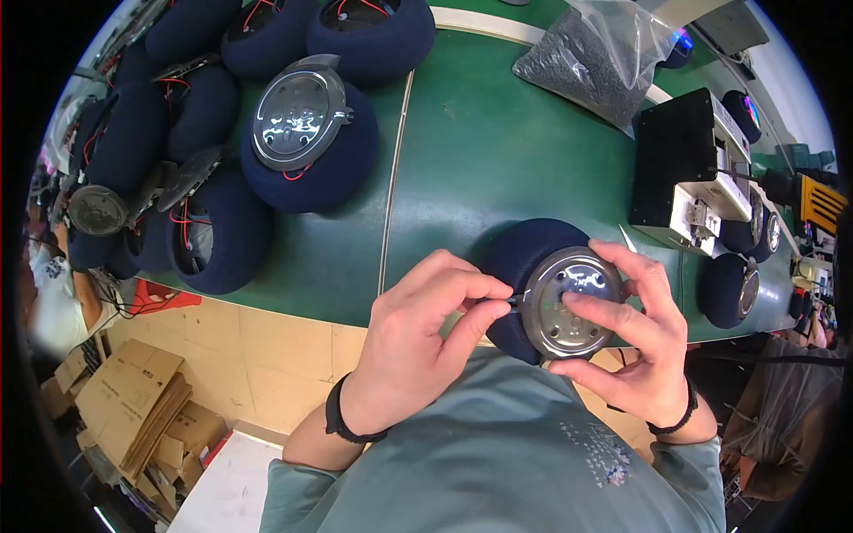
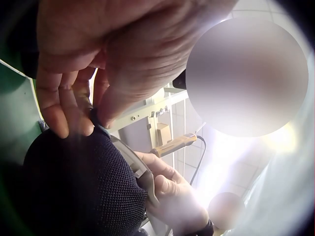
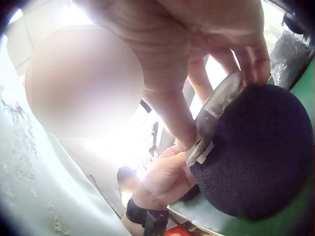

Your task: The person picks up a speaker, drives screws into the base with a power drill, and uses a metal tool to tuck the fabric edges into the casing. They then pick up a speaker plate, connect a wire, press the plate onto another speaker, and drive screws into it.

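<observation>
Head view: a clear disc (image 1: 545, 313) caps a navy fabric body (image 1: 524, 242). Left of the disc, the left hand (image 1: 418, 324) pinches a small dark piece; the right hand (image 1: 644, 342), fingers spread, grips its rim. Best practice: brace the disc evenly, keeping that pinch light.

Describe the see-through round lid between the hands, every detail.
The lid is round, glossy and smoky, apparently plastic, with a rim and small dark spots. It sits against a dark blue, fabric-covered round body. The right hand grips its rim, one fingertip on its face. At its side, the left hand's fingers pinch a small dark piece; whether they are joined is unclear.
</observation>
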Motion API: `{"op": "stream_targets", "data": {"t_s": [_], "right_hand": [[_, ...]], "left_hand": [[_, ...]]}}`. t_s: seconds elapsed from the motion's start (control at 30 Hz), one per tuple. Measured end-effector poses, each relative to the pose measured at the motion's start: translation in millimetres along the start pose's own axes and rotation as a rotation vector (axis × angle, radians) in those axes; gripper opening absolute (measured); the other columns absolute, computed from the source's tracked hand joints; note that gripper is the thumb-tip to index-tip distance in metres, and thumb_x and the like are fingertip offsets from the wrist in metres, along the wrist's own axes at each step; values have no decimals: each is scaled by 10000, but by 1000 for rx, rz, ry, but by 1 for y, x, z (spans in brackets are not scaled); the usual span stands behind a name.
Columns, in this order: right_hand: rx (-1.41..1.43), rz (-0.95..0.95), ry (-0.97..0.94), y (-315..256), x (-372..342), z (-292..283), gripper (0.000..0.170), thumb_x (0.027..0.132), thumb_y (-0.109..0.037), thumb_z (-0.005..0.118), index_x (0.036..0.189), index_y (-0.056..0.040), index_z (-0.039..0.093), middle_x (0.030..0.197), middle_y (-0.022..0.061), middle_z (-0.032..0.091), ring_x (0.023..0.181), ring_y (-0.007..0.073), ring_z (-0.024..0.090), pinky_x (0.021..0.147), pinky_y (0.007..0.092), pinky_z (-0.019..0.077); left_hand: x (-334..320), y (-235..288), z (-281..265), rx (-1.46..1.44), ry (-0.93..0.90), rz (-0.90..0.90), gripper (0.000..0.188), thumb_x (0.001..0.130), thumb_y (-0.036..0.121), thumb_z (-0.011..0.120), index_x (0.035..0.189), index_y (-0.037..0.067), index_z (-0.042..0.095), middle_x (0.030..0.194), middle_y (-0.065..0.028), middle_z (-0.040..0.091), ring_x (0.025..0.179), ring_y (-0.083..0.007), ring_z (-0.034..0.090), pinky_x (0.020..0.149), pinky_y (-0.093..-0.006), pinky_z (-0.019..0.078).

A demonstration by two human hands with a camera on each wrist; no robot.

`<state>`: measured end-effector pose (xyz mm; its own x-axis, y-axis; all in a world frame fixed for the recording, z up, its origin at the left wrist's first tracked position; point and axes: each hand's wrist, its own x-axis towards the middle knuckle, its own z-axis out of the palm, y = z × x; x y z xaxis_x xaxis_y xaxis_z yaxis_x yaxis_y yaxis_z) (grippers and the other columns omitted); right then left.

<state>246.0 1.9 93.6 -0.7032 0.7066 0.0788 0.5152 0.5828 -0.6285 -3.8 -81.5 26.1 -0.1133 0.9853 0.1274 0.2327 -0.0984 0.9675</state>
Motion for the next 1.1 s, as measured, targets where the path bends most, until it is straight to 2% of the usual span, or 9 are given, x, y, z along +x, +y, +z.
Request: {"op": "stream_targets", "data": {"t_s": [0.17, 0.23, 0.47, 0.67, 0.87, 0.93, 0.97, 1.03, 1.1], "right_hand": [[22, -8, -38, 3, 2, -2, 648, 635, -250, 1064, 1241, -141, 860, 1541, 210, 618, 1276, 365, 624, 923, 437, 561], [35, -9, -37, 3, 2, -3, 654, 629, -250, 1066, 1240, -144, 860, 1543, 208, 617, 1278, 365, 621, 932, 439, 559], [31, 48, -43, -5, 4, -4, 641, 625, -186, 1060, 1227, -142, 844, 1528, 207, 606, 1262, 371, 608, 961, 450, 533], [26, 66, -77, -8, 9, -4, 655, 605, -167, 1063, 1219, -148, 835, 1516, 204, 603, 1237, 368, 598, 969, 459, 516], [-8, 98, -111, -11, 12, -4, 648, 596, -194, 1064, 1202, -153, 838, 1511, 196, 605, 1240, 362, 584, 988, 468, 511], [-10, 102, -119, -11, 12, -3, 647, 591, -211, 1065, 1196, -155, 841, 1514, 193, 605, 1245, 360, 579, 994, 466, 509], [-2, 117, -113, -11, 11, -1, 648, 586, -225, 1064, 1192, -157, 846, 1527, 192, 605, 1249, 355, 574, 1005, 462, 504], [5, 132, -109, -6, 9, 2, 650, 580, -239, 1063, 1189, -159, 850, 1540, 192, 605, 1253, 351, 569, 1017, 458, 499], [-33, 91, -93, 0, 4, 5, 674, 602, -398, 1069, 1205, -182, 859, 1597, 172, 604, 1269, 314, 561, 922, 408, 471]], "left_hand": [[1, 5, -6, 34, -35, 32, 226, 905, 22, 888, 1113, 56, 808, 988, -79, 716, 809, -195, 744, 676, -329, 591], [1, 5, -8, 96, -62, 20, 263, 844, -24, 916, 1090, 35, 843, 968, -83, 740, 844, -185, 736, 735, -298, 575], [2, 3, -5, 20, -39, -32, 228, 856, -46, 897, 1065, 29, 841, 969, -79, 744, 849, -169, 732, 732, -292, 583], [4, -1, -3, -22, -11, -25, 267, 867, -40, 894, 1118, 24, 831, 1122, -108, 738, 919, -166, 741, 758, -296, 604], [11, -7, -9, -41, -107, 12, 480, 824, 62, 975, 1278, 57, 821, 1227, -105, 704, 952, -150, 713, 746, -268, 614], [14, -8, -8, -68, -187, -41, 636, 738, 160, 1045, 1325, 79, 814, 1364, -102, 648, 932, -145, 687, 733, -263, 606], [14, -10, -7, -69, -189, -42, 636, 738, 160, 1045, 1325, 79, 814, 1364, -102, 648, 932, -145, 687, 733, -263, 606], [13, -12, -4, -66, -195, -10, 821, 662, 227, 1088, 1409, 92, 774, 1456, -102, 588, 897, -127, 644, 720, -237, 581], [16, -11, -6, -83, -233, -50, 885, 640, 258, 1099, 1437, 90, 754, 1475, -118, 583, 966, -152, 649, 779, -263, 586]]}}
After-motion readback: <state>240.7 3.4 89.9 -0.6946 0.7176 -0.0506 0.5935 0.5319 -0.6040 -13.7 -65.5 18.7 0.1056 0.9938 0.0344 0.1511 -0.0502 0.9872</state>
